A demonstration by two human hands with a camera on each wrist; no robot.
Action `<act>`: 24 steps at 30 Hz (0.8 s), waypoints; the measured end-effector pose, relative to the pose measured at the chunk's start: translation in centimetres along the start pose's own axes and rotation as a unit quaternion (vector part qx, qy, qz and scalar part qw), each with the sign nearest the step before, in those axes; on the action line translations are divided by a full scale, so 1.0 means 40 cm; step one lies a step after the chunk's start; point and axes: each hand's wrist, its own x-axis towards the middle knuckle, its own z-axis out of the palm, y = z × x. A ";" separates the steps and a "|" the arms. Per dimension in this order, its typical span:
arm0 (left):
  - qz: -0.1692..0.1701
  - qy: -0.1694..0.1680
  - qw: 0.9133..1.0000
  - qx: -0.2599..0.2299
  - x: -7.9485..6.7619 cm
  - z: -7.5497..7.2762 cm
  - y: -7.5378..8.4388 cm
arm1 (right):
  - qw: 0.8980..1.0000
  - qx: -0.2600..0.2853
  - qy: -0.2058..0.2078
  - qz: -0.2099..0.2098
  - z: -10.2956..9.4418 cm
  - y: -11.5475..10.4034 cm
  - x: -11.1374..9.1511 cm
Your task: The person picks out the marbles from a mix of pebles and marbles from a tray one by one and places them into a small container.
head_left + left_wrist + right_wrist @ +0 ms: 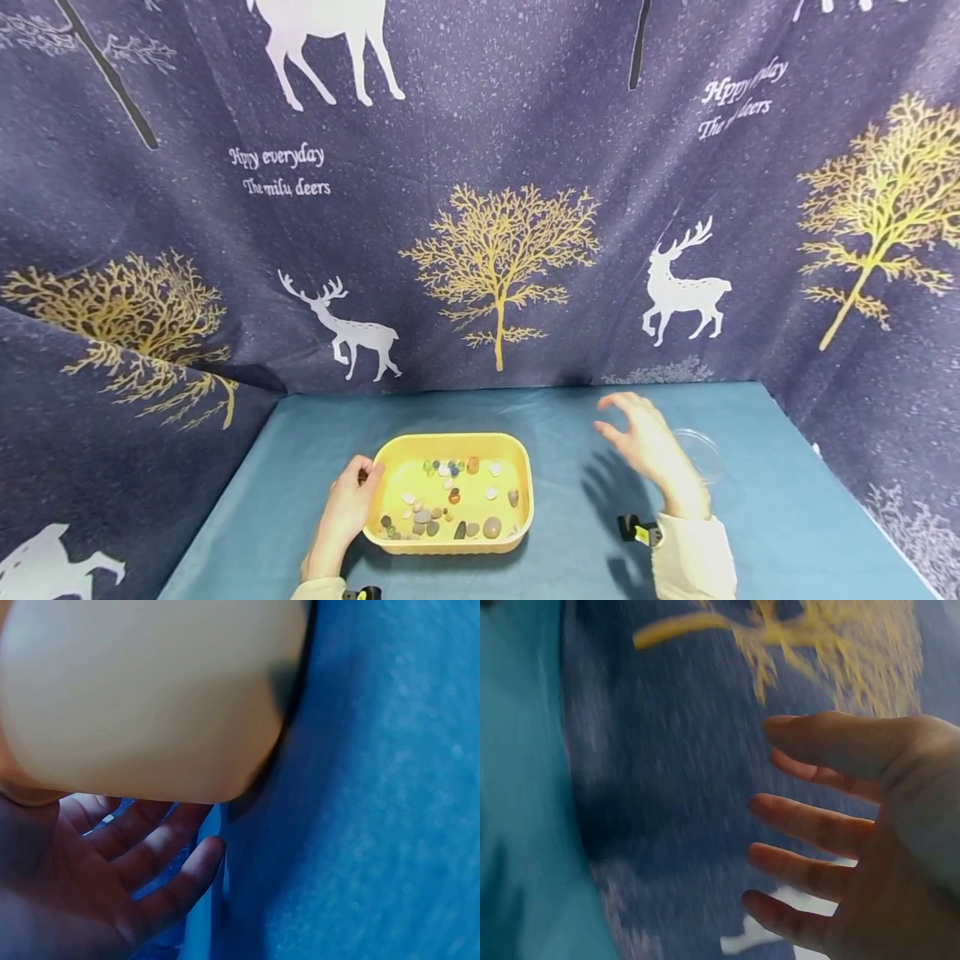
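A yellow plastic tub (450,548) stands on the table, with several grey, brown and white pebbles (492,527) and several glass marbles (437,466) scattered over its bottom. My left hand (351,504) grips the tub at its left rim. In the left wrist view, the outer wall of the tub (150,697) fills the upper left, with the left hand's fingers (180,885) beside it and their tips partly hidden. Raised over the table to the right of the tub, my right hand (643,442) has its fingers spread and holds nothing; the right wrist view shows this too.
A clear round dish (699,455) lies on the blue-green table (555,575) to the right, partly behind the right forearm. At the back hangs a dark blue cloth (480,133) printed with deer and yellow trees.
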 end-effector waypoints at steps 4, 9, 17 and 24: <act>0.012 0.010 1.000 0.000 -0.001 -0.002 0.000 | 0.998 0.007 -0.017 -0.053 0.051 -0.059 0.031; 0.017 0.018 1.000 0.007 -0.001 0.000 -0.004 | 0.994 0.023 -0.079 -0.074 0.097 -0.124 0.051; 0.010 0.010 1.000 0.000 -0.003 0.000 0.003 | 0.978 0.007 -0.163 -0.131 0.137 -0.189 0.085; 0.005 0.002 1.000 -0.001 -0.001 -0.002 -0.001 | 0.954 -0.040 -0.236 -0.179 0.170 -0.248 0.130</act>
